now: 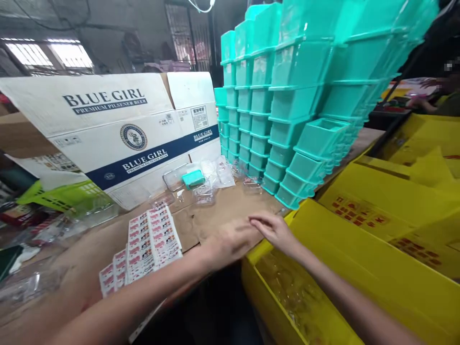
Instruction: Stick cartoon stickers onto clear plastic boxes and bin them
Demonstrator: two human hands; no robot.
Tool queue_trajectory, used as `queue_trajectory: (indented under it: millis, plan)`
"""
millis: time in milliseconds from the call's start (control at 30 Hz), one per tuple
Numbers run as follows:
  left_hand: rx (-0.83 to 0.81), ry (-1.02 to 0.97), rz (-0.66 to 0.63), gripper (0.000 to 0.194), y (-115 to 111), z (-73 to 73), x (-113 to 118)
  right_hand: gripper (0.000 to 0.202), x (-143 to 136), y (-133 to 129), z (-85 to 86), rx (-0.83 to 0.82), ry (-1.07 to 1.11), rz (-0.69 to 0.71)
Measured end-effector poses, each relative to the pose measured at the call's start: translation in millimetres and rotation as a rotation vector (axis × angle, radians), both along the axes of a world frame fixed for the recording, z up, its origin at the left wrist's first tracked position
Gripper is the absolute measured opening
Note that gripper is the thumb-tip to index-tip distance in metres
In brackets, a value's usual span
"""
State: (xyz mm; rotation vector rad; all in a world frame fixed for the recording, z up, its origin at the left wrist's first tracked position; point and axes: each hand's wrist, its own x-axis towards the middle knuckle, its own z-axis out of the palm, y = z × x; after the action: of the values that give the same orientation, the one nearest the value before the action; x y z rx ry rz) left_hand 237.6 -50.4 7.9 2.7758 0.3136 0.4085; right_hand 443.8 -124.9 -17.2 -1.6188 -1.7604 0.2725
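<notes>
My left hand (230,242) reaches over the front edge of the cardboard-covered table (230,206), its fingers smeared by motion. Just to its right, my right hand (273,229) has its fingers bent together near the left fingertips; whether anything small is between them is hidden. Below my right hand is a yellow box (287,297) with clear plastic pieces inside. Sheets of red and white printed stickers (151,242) lie left of my left hand. Farther back on the table are a small teal container (193,178), a clear tray (204,195) and clear plastic bags (224,172).
Tall stacks of teal containers (273,110) rise at the back right. A white and blue carton panel (143,134) stands behind the table. On the left is a green basket (61,194); yellow boxes (388,206) fill the right. Part of another person (445,103) shows far right.
</notes>
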Motion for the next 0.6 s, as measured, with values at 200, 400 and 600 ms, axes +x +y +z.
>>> queue_trajectory:
  millis: [200, 400, 600]
  plan:
    - [0.226, -0.112, 0.390, 0.046, 144, 14.3, -41, 0.048, 28, 133, 0.6, 0.005, -0.227, -0.206]
    - [0.187, 0.252, 0.339, 0.098, 180, -13.3, -33, 0.052, 53, 131, -8.9, -0.080, -0.398, -0.248]
    - [0.114, 0.210, 0.300, 0.094, 174, -27.9, -17, 0.032, 41, 187, 12.6, -0.086, -0.381, -0.273]
